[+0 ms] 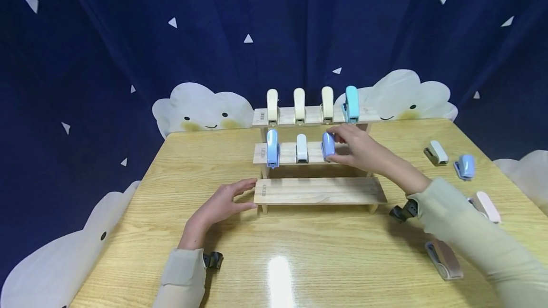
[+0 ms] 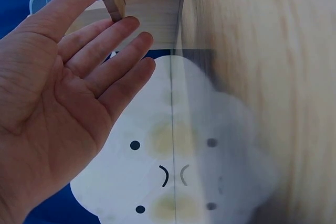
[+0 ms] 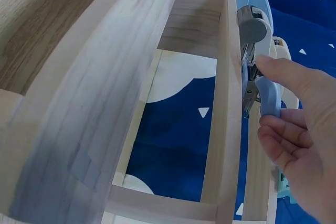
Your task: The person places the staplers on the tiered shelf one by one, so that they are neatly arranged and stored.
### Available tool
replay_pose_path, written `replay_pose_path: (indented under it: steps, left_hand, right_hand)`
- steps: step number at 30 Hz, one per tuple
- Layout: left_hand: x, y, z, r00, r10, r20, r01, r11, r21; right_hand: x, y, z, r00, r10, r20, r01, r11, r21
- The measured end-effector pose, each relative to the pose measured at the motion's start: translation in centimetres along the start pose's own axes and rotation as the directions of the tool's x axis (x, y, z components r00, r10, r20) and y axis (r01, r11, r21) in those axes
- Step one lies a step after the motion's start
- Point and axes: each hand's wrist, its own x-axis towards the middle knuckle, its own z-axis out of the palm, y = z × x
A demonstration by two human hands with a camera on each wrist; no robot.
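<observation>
A three-step wooden rack (image 1: 317,191) stands on the table. On its middle step, my right hand (image 1: 356,145) holds a small periwinkle stapler (image 1: 328,146) between thumb and fingers; the right wrist view shows this stapler (image 3: 270,97) upright on the step. A white stapler (image 1: 301,147) and a blue stapler (image 1: 272,147) stand to its left. Three cream staplers, one of them the leftmost cream stapler (image 1: 272,106), and a turquoise stapler (image 1: 352,103) stand on the top step. My left hand (image 1: 221,203), fingers extended and holding nothing, is at the bottom step's left end.
Right of the rack lie a white-and-grey stapler (image 1: 436,152), a blue stapler (image 1: 465,166), a pale pink stapler (image 1: 487,206) and a brownish stapler (image 1: 445,259), the last two partly behind my right sleeve. A dark blue curtain (image 1: 291,23) with cloud shapes hangs behind the table.
</observation>
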Motion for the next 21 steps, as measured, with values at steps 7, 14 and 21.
replay_pose_path:
  steps: [7,14,21]
  left_hand:
    - [0.0,0.1,0.0,1.000,-0.001,0.002,0.001,1.000,0.006]
    - [-0.1,0.1,0.0,1.000,-0.004,0.002,0.004,1.000,0.010]
    - [-0.1,0.2,0.0,1.000,-0.010,0.001,0.010,1.000,0.008]
  right_hand:
    - [0.0,0.2,0.1,1.000,0.016,0.022,-0.017,1.000,0.013]
    - [-0.2,0.2,-0.1,0.999,0.014,0.035,-0.015,1.000,0.009]
    - [-0.9,0.2,-1.2,0.999,-0.021,-0.032,0.021,1.000,0.015]
